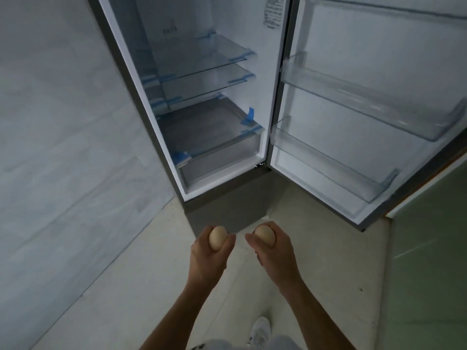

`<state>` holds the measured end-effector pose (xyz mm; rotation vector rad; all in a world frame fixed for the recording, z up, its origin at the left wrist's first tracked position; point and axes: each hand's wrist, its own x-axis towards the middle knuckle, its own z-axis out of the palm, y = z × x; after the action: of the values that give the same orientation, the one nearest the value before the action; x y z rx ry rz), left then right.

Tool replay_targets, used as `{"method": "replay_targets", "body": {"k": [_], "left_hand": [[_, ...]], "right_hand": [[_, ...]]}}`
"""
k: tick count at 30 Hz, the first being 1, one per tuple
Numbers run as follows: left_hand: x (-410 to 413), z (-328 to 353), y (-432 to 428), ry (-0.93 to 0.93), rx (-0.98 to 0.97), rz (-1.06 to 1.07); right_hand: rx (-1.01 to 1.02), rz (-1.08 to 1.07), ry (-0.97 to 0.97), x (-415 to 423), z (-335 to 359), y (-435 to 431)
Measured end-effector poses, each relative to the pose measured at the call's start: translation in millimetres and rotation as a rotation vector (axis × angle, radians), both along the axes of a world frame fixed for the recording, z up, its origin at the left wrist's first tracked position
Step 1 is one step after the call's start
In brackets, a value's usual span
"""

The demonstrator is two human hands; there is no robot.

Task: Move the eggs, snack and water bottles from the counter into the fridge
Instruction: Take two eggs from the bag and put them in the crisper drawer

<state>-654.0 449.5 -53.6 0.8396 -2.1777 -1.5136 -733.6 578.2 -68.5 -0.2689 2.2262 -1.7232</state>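
I stand in front of the open fridge (141,102), whose glass shelves (202,69) and bottom drawer (222,162) hold nothing. My left hand (207,258) is shut on a pale brown egg (217,237). My right hand (275,256) is shut on a second egg (265,234). Both hands are held side by side, low and just in front of the fridge's base. The snack, the water bottles and the counter are out of view.
The fridge door (379,102) is swung wide to the right, with clear door bins (366,107) that hold nothing. A tiled wall (63,147) stands on the left, a pale green cabinet front (434,248) on the right. My white shoe (260,329) shows on the light floor.
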Motion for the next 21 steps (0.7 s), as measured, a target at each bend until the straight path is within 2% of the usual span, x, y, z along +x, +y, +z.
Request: {"method": "replay_targets", "body": {"k": [11, 21], "left_hand": [[-99.1, 3.0, -18.5, 0.005, 0.06, 0.122], [-183.8, -21.7, -90.1, 0.017, 0.087, 0.22]], "right_hand": [[-0.082, 0.059, -0.094, -117.2, -7.9, -26.8], [0.003, 0.155, -0.068, -208.5, -23.5, -98.8]]}}
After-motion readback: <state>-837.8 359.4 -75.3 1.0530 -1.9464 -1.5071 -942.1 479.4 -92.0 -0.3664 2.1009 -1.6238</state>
